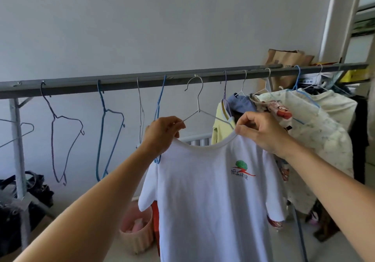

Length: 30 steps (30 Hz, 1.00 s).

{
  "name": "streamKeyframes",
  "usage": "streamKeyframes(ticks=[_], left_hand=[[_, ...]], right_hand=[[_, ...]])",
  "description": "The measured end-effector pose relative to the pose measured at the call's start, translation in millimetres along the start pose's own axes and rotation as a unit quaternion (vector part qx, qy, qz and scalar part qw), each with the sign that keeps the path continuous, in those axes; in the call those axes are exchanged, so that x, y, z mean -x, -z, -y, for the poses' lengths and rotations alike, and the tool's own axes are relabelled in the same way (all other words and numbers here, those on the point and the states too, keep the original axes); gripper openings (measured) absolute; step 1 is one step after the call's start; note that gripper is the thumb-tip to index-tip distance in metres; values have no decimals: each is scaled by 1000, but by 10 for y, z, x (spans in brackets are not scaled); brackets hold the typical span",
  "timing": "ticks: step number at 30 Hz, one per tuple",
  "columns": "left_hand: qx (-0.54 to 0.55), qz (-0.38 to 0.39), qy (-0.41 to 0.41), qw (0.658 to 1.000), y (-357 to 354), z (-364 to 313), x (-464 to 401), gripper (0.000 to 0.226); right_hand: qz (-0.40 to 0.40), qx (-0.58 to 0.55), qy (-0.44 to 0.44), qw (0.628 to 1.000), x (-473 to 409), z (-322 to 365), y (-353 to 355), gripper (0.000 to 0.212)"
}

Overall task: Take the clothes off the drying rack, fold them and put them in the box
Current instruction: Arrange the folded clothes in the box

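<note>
- Left hand (162,133) pinches the left arm of the white wire hanger (197,107); fingers curled, thumb against forefinger.
- Right hand (261,131) pinches the collar of the white T-shirt (211,200); shirt hangs below both hands, half off the hanger.
- Progress, judged: several bare wire hangers to the left on the grey rack rail (121,83); several garments remain beyond the right fingers. Box not identifiable.
- Shirt: soft matte knit, ribbed round collar, small green-and-red logo.

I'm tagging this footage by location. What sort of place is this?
Probably a room in a home used for drying laundry: a long grey metal rail holds wire hangers with clothes, a pink ribbed plastic bin stands on the floor, and a white ribbed radiator sits against the plain wall.
</note>
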<state>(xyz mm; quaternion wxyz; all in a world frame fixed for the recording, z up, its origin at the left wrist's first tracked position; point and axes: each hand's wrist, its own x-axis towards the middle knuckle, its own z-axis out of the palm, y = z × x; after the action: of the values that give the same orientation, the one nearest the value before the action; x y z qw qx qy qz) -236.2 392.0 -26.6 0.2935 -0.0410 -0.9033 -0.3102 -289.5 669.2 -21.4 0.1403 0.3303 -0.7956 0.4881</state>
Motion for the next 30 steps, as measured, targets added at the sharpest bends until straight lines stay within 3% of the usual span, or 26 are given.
streamKeyframes(ticks=[3, 5, 9, 14, 16, 21, 26, 30], left_hand=[[-221, -84, -70, 969, 55, 14, 175, 25], [-261, -92, -108, 955, 79, 66, 276, 31], [-226, -117, -71, 965, 162, 273, 351, 23], [-130, -155, 38, 979, 228, 261, 347, 21], [-108, -177, 24, 978, 196, 229, 358, 19], [-112, -159, -30, 980, 58, 77, 421, 21], [-11, -11, 12, 1000, 54, 20, 398, 19], [-46, -49, -11, 998, 52, 57, 366, 20]], right_hand=[[27, 7, 21, 999, 80, -16, -9, 12], [42, 20, 26, 999, 112, -59, 9, 13], [40, 61, 42, 996, 145, -173, 74, 15], [57, 93, 9, 994, 234, -254, 59, 15], [53, 80, 2, 995, 244, -267, -1, 15], [15, -39, -22, 999, 175, -113, -155, 11], [-40, -172, -103, 979, 130, -97, -206, 19], [-1, -306, -189, 933, 123, -156, -148, 20]])
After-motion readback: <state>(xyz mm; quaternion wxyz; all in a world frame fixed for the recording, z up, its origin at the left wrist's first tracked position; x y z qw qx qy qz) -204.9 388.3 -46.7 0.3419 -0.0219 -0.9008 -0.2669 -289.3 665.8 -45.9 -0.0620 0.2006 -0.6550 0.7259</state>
